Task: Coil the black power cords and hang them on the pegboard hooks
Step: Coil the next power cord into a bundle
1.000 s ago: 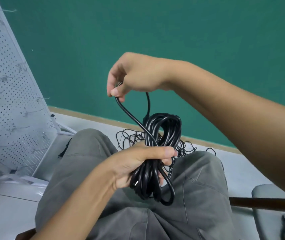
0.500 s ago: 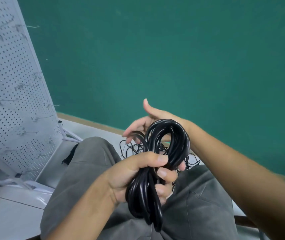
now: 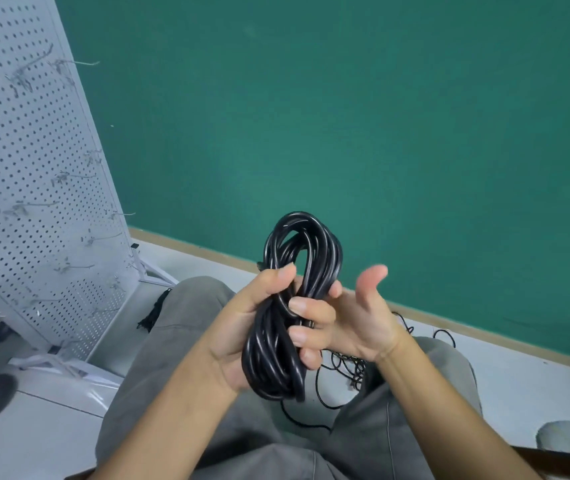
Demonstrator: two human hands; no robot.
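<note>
1. The left hand (image 3: 269,327) sits in the lower middle of the frame, its fingers and thumb curled tight round the waist of a coiled black power cord (image 3: 297,271).
2. The coil stands roughly upright in that grip: one loop rises above the fist, the other hangs below it over the lap.
3. The right hand (image 3: 363,320) lies just right of the coil, palm turned up, thumb raised and fingers loosely spread; its fingertips reach in behind the bundle, and whether they touch it cannot be told.
4. A tangle of thinner black cords (image 3: 346,368) lies on the floor between the knees, below and behind the hands.
5. The grey trousers (image 3: 179,341) fill the bottom of the frame.
6. The white pegboard (image 3: 34,188) leans in the upper left, with metal hooks (image 3: 103,237) sticking out of it; none of the hooks in view carries a cord.
7. A green wall (image 3: 380,116) covers the upper right, and pale floor (image 3: 519,382) runs along its base.
</note>
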